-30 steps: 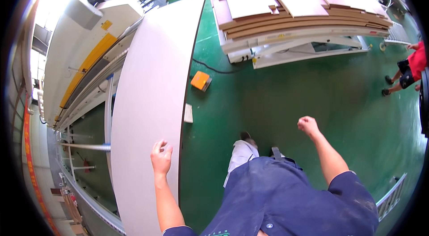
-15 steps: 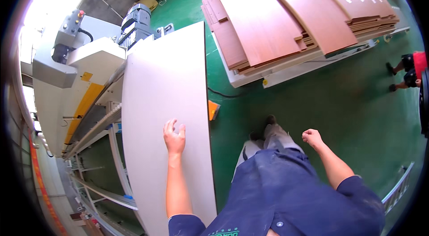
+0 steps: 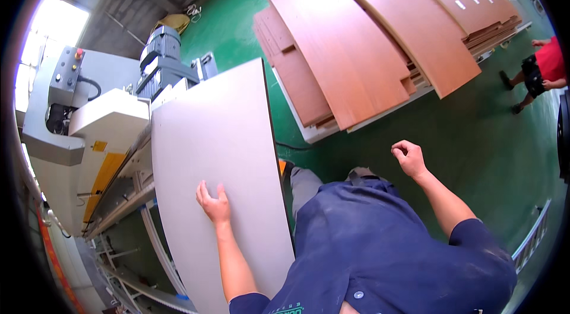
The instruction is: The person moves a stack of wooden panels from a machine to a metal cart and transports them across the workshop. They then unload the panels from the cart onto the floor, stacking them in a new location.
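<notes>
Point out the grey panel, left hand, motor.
Grey panel point(image 3: 233, 158): head view, bare part of its broad upper face.
Left hand point(image 3: 214, 206): head view, middle of the hand.
Motor point(image 3: 162, 46): head view, ribbed housing.

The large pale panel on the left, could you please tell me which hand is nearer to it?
The left. The left hand is over the pale panel, contact unclear; the right hand is off its right edge, over the green floor.

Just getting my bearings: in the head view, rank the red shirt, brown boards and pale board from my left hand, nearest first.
1. Pale board, below your left hand.
2. Brown boards, ahead and right.
3. Red shirt, far right.
</notes>
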The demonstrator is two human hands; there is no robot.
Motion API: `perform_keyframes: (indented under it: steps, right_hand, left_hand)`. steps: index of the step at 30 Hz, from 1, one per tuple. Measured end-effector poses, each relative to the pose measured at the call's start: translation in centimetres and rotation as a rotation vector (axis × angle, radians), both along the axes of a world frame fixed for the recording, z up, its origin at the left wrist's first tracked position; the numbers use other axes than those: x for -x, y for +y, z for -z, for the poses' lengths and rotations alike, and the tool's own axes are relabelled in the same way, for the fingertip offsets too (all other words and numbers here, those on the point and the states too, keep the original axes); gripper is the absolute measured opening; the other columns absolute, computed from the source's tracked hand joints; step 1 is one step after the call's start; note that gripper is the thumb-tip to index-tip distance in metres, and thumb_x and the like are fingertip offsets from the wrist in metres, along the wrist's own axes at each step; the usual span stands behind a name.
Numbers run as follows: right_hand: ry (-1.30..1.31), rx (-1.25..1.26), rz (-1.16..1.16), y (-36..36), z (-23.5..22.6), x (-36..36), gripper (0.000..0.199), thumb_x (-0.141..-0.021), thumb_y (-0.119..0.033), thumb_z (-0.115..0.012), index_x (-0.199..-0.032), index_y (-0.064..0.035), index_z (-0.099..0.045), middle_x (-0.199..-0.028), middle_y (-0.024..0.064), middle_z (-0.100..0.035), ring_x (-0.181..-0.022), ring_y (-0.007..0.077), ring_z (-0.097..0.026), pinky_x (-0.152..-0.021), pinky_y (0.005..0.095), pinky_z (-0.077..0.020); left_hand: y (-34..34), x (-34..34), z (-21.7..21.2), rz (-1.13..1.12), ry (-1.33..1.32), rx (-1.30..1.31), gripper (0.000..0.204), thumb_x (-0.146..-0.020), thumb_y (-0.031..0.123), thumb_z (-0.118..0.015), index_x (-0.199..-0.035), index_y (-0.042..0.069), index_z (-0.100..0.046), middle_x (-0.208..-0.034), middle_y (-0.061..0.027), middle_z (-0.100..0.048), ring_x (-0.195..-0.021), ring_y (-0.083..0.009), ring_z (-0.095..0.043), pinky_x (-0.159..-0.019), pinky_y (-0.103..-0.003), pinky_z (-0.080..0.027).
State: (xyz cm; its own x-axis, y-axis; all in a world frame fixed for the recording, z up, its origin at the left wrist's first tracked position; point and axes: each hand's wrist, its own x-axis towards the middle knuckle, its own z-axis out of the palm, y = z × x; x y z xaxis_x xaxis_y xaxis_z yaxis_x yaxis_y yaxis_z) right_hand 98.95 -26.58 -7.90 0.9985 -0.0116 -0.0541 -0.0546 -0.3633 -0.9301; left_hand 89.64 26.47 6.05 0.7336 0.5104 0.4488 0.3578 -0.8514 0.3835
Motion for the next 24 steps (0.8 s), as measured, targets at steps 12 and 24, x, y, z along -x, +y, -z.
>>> perform_keyframes:
  steps: [12,24]
  right_hand:
    - [-0.228,0.755,-0.087,7.6,-9.2,-20.9,0.061,-0.082,-0.033,-0.067,-0.134,-0.0079,-0.048,-0.145,0.0158,-0.038,-0.137,0.0307,-0.031,-0.113,0.0423,-0.027]
    - [-0.227,0.753,-0.102,6.3,-8.4,-19.4,0.061,-0.082,-0.033,-0.066,-0.134,-0.0061,-0.049,-0.145,0.0205,-0.037,-0.137,0.0339,-0.032,-0.113,0.0433,-0.0262]
  left_hand:
    - [-0.2,-3.5,0.8,0.047,0.001,-0.089,0.046,-0.082,0.018,-0.063,-0.12,-0.006,-0.052,-0.125,-0.0184,-0.051,-0.118,-0.0364,-0.046,-0.102,-0.044,-0.036]
    - [-1.0,-3.6,-1.3,0.033,0.018,-0.097,0.042,-0.081,0.016,-0.062,-0.117,-0.004,-0.054,-0.124,-0.0168,-0.053,-0.116,-0.0364,-0.047,-0.101,-0.044,-0.037]
